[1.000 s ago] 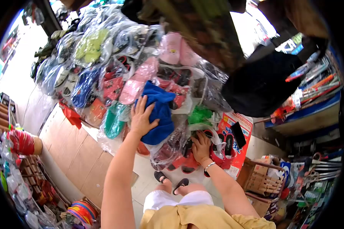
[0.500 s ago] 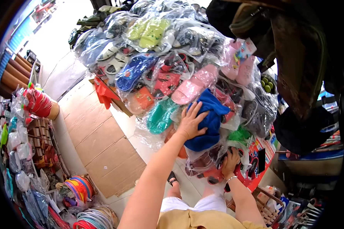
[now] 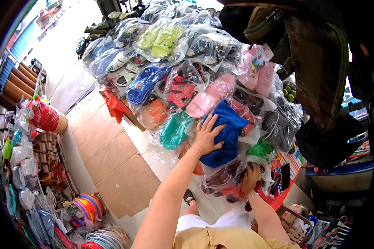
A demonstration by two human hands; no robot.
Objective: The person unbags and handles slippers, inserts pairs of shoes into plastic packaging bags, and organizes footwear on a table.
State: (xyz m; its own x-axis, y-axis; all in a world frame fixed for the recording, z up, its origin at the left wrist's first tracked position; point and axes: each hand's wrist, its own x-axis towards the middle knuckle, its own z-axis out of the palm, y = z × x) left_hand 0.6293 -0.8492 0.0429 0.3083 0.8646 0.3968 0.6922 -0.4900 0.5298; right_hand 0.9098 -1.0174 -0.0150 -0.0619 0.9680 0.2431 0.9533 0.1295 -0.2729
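A bunched blue cloth [image 3: 226, 143] lies on top of a pile of footwear in clear plastic bags. My left hand [image 3: 207, 135] presses on its left side, palm down, fingers spread. At the near edge of the pile, my right hand [image 3: 251, 179] has its fingers curled against bagged dark red shoes [image 3: 224, 176]; the fingertips are partly hidden. Left of the cloth is a bagged teal slipper [image 3: 175, 129]. Just above it lies a pink slide [image 3: 211, 96]. Green plastic [image 3: 260, 149] shows above my right hand.
Flattened cardboard [image 3: 112, 162] covers the floor at left. Wrapped goods and a coil of striped hose [image 3: 89, 207] line the left side. Dark bags [image 3: 316, 62] hang at upper right. A red printed box [image 3: 284, 174] stands by the right hand.
The view has shifted slightly. My left hand stays on the blue cloth with little visible movement, and my right hand keeps its place at the pile's near edge.
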